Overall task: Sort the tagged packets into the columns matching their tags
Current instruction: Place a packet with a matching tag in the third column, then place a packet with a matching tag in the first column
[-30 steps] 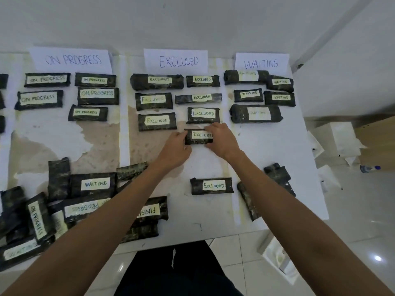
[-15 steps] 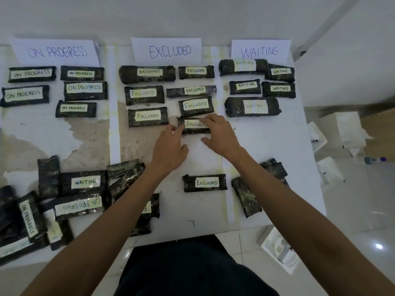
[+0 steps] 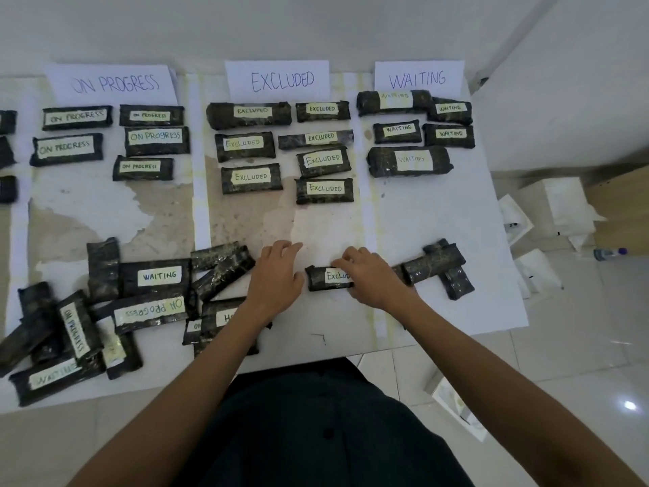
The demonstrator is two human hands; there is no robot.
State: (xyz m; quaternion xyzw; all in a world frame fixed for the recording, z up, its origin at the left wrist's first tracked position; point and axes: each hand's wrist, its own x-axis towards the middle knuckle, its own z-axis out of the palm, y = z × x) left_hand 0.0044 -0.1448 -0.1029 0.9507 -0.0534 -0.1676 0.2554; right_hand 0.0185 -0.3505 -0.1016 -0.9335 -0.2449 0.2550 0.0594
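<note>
A dark packet tagged "Excluded" (image 3: 325, 277) lies near the table's front, below the EXCLUDED sign (image 3: 281, 80). My right hand (image 3: 374, 281) grips its right end, fingers curled over the tag. Just left of the packet, my left hand (image 3: 277, 275) rests with relaxed fingers, thumb close to the packet's end. Several tagged packets lie in rows under the ON PROGRESS sign (image 3: 112, 84), the EXCLUDED sign and the WAITING sign (image 3: 418, 79). The lowest Excluded packet in the column (image 3: 325, 189) lies flat and apart from my hands.
A heap of unsorted packets, one tagged WAITING (image 3: 159, 275), fills the front left. Dark packets with no visible tag (image 3: 435, 265) lie at the front right. White boxes (image 3: 551, 205) and a bottle (image 3: 607, 254) sit on the floor beyond the table's right edge.
Both hands have let go of the Excluded packet set in the column and drawn back toward me. My right hand has taken hold of the other Excluded packet at the front.
</note>
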